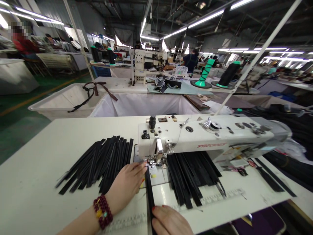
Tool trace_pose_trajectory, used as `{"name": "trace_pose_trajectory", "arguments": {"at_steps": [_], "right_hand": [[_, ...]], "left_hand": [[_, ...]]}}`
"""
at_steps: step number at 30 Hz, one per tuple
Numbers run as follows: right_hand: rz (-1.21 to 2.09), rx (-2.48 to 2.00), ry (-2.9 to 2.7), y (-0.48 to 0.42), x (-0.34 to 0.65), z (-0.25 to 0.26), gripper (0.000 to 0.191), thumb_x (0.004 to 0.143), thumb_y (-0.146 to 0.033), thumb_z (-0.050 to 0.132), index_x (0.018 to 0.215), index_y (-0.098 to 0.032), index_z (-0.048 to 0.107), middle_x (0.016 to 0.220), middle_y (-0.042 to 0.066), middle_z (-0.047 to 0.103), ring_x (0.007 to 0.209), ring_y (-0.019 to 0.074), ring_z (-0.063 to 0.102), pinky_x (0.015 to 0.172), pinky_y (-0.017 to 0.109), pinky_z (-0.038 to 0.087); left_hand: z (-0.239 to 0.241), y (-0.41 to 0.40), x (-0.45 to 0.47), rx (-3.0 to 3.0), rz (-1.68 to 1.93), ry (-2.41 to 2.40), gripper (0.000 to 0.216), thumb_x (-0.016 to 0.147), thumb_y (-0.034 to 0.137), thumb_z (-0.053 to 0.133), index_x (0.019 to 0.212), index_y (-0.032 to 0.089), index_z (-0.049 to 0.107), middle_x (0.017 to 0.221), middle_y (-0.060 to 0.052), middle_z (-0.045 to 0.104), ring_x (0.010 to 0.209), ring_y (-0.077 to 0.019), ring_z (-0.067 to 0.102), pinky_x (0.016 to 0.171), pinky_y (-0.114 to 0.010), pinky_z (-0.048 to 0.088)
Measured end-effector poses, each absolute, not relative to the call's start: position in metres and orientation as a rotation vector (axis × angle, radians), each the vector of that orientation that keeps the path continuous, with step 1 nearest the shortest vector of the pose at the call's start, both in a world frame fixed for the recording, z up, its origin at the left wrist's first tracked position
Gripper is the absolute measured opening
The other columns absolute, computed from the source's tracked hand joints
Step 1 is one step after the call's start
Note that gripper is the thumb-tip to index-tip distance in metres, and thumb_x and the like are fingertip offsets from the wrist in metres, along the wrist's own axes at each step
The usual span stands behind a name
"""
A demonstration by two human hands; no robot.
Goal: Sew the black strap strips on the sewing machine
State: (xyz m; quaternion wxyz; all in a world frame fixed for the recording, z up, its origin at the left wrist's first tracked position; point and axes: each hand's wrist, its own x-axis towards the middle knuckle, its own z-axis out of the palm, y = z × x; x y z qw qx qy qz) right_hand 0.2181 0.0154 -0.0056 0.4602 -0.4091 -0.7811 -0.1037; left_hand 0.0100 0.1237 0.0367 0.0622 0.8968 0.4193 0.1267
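Note:
A white sewing machine [181,137] stands on the table, with a narrow black fabric strip [149,186] running from its presser foot toward me. My left hand [128,182] is beside the needle area, fingers together and fingertips closed on the far end of the strip. Nearer the front edge, my right hand [171,222] pinches the same strip between thumb and fingers; its lower part is cut off by the frame. Left of the machine lies a fanned pile of black strips [97,163]. Under the machine arm rests another bunch of black strips [190,178].
Scissors [238,169] and a few loose strips [269,178] lie at the right. Behind the table are a white bin [66,98], another sewing machine [140,65] and thread cones [204,73]. A ruler scale [225,195] runs along the tabletop. Other people work farther back.

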Motion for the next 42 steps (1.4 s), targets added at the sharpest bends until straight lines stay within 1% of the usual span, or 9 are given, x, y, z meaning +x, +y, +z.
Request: {"name": "trace_pose_trajectory", "arguments": {"at_steps": [2,5,10,13,25,28,31,37,42], "right_hand": [[-0.298,-1.018,-1.843,0.024,0.215,-0.006,0.037,0.103,-0.010,0.036,0.084,-0.020,0.066,0.089,0.001,0.075,0.087,0.0113,0.071,0.100,0.022,0.049],[-0.323,-0.969,-2.010,0.038,0.213,-0.001,0.041,0.105,-0.012,0.032,0.085,-0.019,0.067,0.091,0.002,0.075,0.090,0.0122,0.069,0.104,0.025,0.045],[-0.286,-1.013,-2.057,0.048,0.217,0.005,0.043,0.108,-0.016,0.030,0.086,-0.019,0.068,0.095,0.001,0.075,0.095,0.0130,0.066,0.110,0.030,0.035],[-0.253,-1.021,-2.052,0.048,0.216,0.006,0.044,0.108,-0.017,0.029,0.088,-0.018,0.068,0.096,0.001,0.075,0.096,0.0133,0.065,0.111,0.030,0.032],[-0.205,-1.029,-2.048,0.051,0.214,0.005,0.045,0.108,-0.017,0.028,0.089,-0.017,0.068,0.098,0.003,0.075,0.096,0.0138,0.065,0.115,0.032,0.028],[-0.233,-1.026,-2.076,0.048,0.215,0.005,0.041,0.106,-0.015,0.031,0.091,-0.016,0.069,0.100,0.003,0.074,0.098,0.0150,0.065,0.117,0.034,0.027],[-0.286,-1.022,-2.089,0.041,0.218,0.001,0.036,0.104,-0.019,0.036,0.092,-0.016,0.070,0.100,0.003,0.074,0.097,0.0164,0.064,0.120,0.037,0.024],[-0.369,-0.960,-2.092,0.032,0.223,-0.008,0.046,0.108,-0.035,0.032,0.088,-0.018,0.070,0.093,0.001,0.074,0.096,0.0168,0.063,0.122,0.039,0.019],[-0.269,-1.005,-2.168,0.037,0.225,-0.004,0.031,0.103,-0.040,0.048,0.096,-0.019,0.070,0.100,0.002,0.074,0.100,0.0177,0.063,0.123,0.039,0.016]], "left_hand": [[0.034,0.134,0.010,2.832,0.258,1.331,0.036,0.097,0.016,0.048,0.131,0.017,0.061,0.133,-0.010,0.067,0.124,-0.0270,0.059,0.108,-0.048,0.043],[0.034,0.138,0.009,2.867,0.156,1.413,0.034,0.098,0.015,0.048,0.128,0.013,0.063,0.130,-0.012,0.068,0.122,-0.0287,0.060,0.110,-0.050,0.042],[0.032,0.116,0.007,2.889,0.244,1.275,0.037,0.097,0.027,0.052,0.132,0.019,0.060,0.141,-0.008,0.061,0.126,-0.0264,0.056,0.106,-0.046,0.045],[0.025,0.107,0.010,2.873,0.278,1.285,0.041,0.096,0.032,0.055,0.135,0.018,0.058,0.141,-0.009,0.061,0.126,-0.0273,0.056,0.104,-0.046,0.046],[0.019,0.112,0.012,2.894,0.330,1.295,0.040,0.097,0.032,0.053,0.133,0.017,0.060,0.138,-0.011,0.063,0.126,-0.0268,0.055,0.109,-0.046,0.042],[0.020,0.113,0.012,2.918,0.331,1.292,0.038,0.097,0.029,0.052,0.131,0.017,0.062,0.137,-0.010,0.063,0.126,-0.0261,0.055,0.110,-0.046,0.040],[0.022,0.109,0.012,2.944,0.322,1.267,0.039,0.096,0.033,0.055,0.132,0.018,0.061,0.140,-0.010,0.061,0.126,-0.0258,0.055,0.110,-0.045,0.040],[0.022,0.100,0.010,2.953,0.361,1.206,0.041,0.096,0.034,0.056,0.134,0.019,0.059,0.142,-0.009,0.059,0.129,-0.0241,0.052,0.115,-0.043,0.035],[0.021,0.109,0.010,2.873,0.301,1.246,0.041,0.096,0.035,0.055,0.134,0.020,0.059,0.140,-0.010,0.061,0.129,-0.0269,0.053,0.113,-0.049,0.038]]}}
